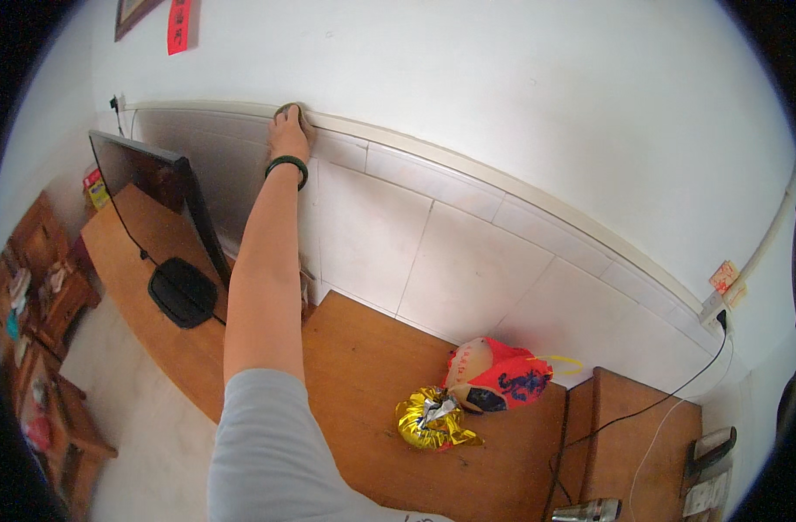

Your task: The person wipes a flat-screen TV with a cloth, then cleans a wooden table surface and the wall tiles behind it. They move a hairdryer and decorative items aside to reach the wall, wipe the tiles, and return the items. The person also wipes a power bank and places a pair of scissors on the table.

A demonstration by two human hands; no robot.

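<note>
My left hand (289, 136) is stretched far forward against the wall, with a dark green bangle (287, 160) around its wrist. Its fingers are closed over a small, dark, rounded object (297, 107), mostly hidden by the hand, so its kind cannot be told. Hand and object are at the pale cable trunking (398, 138) along the top of the wall tiles. My right hand is out of view. Below, a crumpled gold foil wrapper (430, 421) and a red and beige bag (502, 375) lie on the wooden cabinet top (358, 365).
A flat-screen television (156, 176) with a black base (182, 292) stands left of my arm. At right, a plug and black cable (685, 385) hang from a wall socket (714, 312) over a raised wooden cabinet (639, 417). A metallic cylindrical object (587, 510) lies near the bottom edge.
</note>
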